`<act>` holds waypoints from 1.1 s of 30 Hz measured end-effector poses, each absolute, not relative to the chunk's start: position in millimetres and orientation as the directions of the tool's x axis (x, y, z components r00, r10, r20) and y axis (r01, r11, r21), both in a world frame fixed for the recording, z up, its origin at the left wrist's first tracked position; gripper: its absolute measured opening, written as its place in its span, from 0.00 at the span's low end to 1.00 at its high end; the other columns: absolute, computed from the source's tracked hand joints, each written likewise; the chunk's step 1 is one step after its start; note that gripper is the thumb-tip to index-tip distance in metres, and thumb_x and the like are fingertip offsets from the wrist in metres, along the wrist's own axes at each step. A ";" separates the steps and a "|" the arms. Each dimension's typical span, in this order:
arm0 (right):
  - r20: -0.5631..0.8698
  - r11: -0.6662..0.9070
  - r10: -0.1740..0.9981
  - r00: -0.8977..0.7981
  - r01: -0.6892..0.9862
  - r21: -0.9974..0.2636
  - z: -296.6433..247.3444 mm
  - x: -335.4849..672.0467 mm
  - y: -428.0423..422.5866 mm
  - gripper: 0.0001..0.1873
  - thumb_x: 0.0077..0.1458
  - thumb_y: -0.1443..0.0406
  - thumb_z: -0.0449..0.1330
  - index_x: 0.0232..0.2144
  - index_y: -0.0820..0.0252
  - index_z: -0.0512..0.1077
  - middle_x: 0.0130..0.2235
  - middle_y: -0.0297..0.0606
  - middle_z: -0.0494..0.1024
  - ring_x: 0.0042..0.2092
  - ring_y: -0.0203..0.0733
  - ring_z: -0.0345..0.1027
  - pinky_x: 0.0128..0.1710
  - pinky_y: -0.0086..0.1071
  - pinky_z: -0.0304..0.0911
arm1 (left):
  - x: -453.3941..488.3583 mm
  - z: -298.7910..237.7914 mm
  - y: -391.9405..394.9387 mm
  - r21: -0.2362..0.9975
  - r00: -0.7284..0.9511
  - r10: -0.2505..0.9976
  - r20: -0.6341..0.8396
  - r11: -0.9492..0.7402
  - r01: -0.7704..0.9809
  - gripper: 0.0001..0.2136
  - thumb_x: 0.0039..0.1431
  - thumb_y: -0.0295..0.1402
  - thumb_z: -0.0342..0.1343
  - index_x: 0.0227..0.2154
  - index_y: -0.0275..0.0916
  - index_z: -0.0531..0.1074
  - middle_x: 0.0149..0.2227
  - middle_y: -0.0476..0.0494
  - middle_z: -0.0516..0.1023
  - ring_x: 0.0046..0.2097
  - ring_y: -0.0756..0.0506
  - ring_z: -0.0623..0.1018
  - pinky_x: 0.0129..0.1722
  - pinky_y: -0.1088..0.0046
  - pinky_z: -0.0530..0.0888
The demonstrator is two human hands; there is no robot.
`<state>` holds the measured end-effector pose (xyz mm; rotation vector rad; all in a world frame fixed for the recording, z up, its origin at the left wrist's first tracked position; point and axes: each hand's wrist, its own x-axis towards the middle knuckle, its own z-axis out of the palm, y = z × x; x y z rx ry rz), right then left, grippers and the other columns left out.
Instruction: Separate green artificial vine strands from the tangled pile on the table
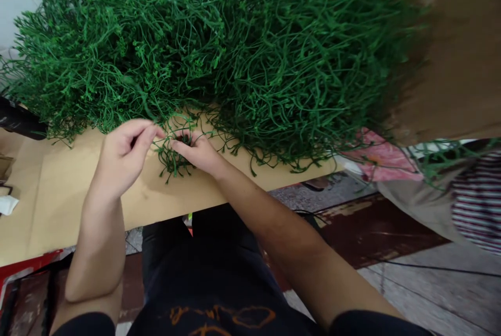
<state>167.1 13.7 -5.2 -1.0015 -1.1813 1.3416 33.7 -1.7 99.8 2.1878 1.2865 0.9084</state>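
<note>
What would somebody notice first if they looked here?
Probably the big, tangled heap of green stems, spread along the table's far side. Before it, the left hand and right hand meet at a small green bunch. Farther right, something pink stands out.

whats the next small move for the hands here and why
Perhaps ease the left hand slightly toward the right hand: the two hands are apart, but the left's pinch sits close beside the green stems that the right holds.
</note>
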 end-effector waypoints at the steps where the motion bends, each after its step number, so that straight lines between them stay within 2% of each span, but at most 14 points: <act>1: 0.051 0.029 0.991 -0.120 -0.182 -0.983 -7.1 166.3 15.1 0.08 0.46 0.63 0.57 0.24 0.62 0.64 0.23 0.28 0.62 0.26 0.28 0.54 0.30 0.27 0.55 | 49.3 108.0 5.7 0.619 0.369 0.856 0.361 -0.517 0.591 0.10 0.59 0.33 0.48 0.29 0.40 0.74 0.29 0.49 0.75 0.34 0.50 0.74 0.37 0.73 0.70; 3: 0.077 0.047 0.987 -0.141 -0.207 -0.977 -11.7 166.2 18.2 0.09 0.45 0.61 0.58 0.24 0.61 0.64 0.24 0.30 0.63 0.28 0.30 0.56 0.32 0.28 0.57 | 86.1 122.7 23.6 0.518 0.448 0.794 0.411 -0.608 0.602 0.11 0.60 0.33 0.46 0.32 0.41 0.74 0.32 0.50 0.76 0.39 0.48 0.75 0.40 0.73 0.70; 5: 0.088 0.053 0.984 -0.152 -0.221 -0.974 -16.1 167.8 20.2 0.11 0.43 0.59 0.60 0.24 0.61 0.64 0.24 0.31 0.64 0.30 0.32 0.58 0.34 0.29 0.58 | 120.9 132.1 42.7 0.413 0.526 0.753 0.394 -0.657 0.631 0.10 0.60 0.31 0.46 0.37 0.41 0.73 0.37 0.48 0.77 0.41 0.47 0.75 0.42 0.70 0.69; 8: 0.070 0.036 0.987 -0.145 -0.230 -0.973 -20.5 171.3 20.6 0.13 0.42 0.58 0.61 0.26 0.60 0.65 0.25 0.31 0.66 0.30 0.32 0.58 0.33 0.29 0.58 | 147.2 133.0 63.1 0.244 0.561 0.792 0.242 -0.609 0.754 0.11 0.59 0.29 0.46 0.37 0.34 0.73 0.37 0.38 0.77 0.42 0.39 0.76 0.42 0.63 0.68; 10: 0.077 0.044 0.988 -0.133 -0.232 -0.972 -21.6 172.6 19.7 0.12 0.43 0.58 0.61 0.27 0.60 0.66 0.24 0.31 0.66 0.28 0.31 0.57 0.32 0.28 0.57 | 142.0 125.6 66.7 0.215 0.555 0.816 0.161 -0.578 0.787 0.12 0.59 0.30 0.46 0.34 0.34 0.74 0.35 0.37 0.77 0.42 0.38 0.76 0.42 0.61 0.68; 14: 0.148 0.121 0.982 -0.118 -0.208 -0.971 -19.2 170.7 17.7 0.11 0.46 0.59 0.58 0.25 0.62 0.65 0.24 0.30 0.65 0.28 0.30 0.56 0.32 0.28 0.56 | 96.4 100.7 53.3 0.316 0.498 0.860 0.113 -0.506 0.802 0.13 0.58 0.35 0.47 0.31 0.37 0.75 0.34 0.41 0.77 0.40 0.42 0.75 0.44 0.63 0.68; 18: 0.211 0.182 0.972 -0.105 -0.231 -0.956 -12.8 168.1 17.3 0.13 0.48 0.57 0.58 0.27 0.62 0.66 0.28 0.33 0.69 0.33 0.32 0.62 0.38 0.29 0.60 | 50.5 69.4 33.5 0.501 0.462 0.868 0.179 -0.485 0.717 0.17 0.54 0.40 0.52 0.45 0.38 0.71 0.42 0.41 0.75 0.41 0.45 0.74 0.43 0.66 0.70; 20: 0.201 0.168 0.973 -0.110 -0.252 -0.953 -11.0 167.7 17.0 0.14 0.46 0.55 0.59 0.26 0.61 0.66 0.29 0.34 0.70 0.35 0.33 0.64 0.40 0.29 0.61 | 38.1 53.9 27.4 0.606 0.417 0.885 0.206 -0.450 0.656 0.20 0.52 0.40 0.55 0.47 0.37 0.69 0.43 0.41 0.75 0.41 0.46 0.75 0.41 0.69 0.71; 24: 0.173 0.157 0.981 -0.085 -0.171 -0.973 -11.3 169.7 14.7 0.13 0.49 0.56 0.57 0.26 0.62 0.66 0.26 0.32 0.69 0.31 0.31 0.61 0.35 0.27 0.60 | 31.0 36.4 23.2 0.624 0.329 0.923 0.201 -0.379 0.683 0.12 0.55 0.38 0.51 0.36 0.36 0.74 0.35 0.43 0.77 0.37 0.47 0.74 0.38 0.70 0.70; 27: 0.191 0.184 0.979 -0.071 -0.091 -0.979 -11.9 172.5 12.8 0.12 0.51 0.58 0.54 0.25 0.63 0.67 0.26 0.32 0.68 0.30 0.30 0.59 0.33 0.26 0.58 | 29.4 35.1 22.6 0.602 0.336 0.929 0.152 -0.357 0.714 0.10 0.56 0.35 0.48 0.29 0.36 0.73 0.29 0.45 0.75 0.34 0.47 0.73 0.37 0.70 0.68; 33: 0.169 0.171 0.983 -0.076 0.029 -0.985 -19.8 168.3 13.4 0.13 0.51 0.58 0.54 0.25 0.64 0.68 0.24 0.32 0.66 0.28 0.30 0.56 0.31 0.27 0.55 | 19.4 28.3 19.6 0.692 0.399 0.915 0.057 -0.324 0.645 0.09 0.57 0.33 0.44 0.25 0.38 0.66 0.23 0.50 0.67 0.27 0.51 0.66 0.29 0.74 0.65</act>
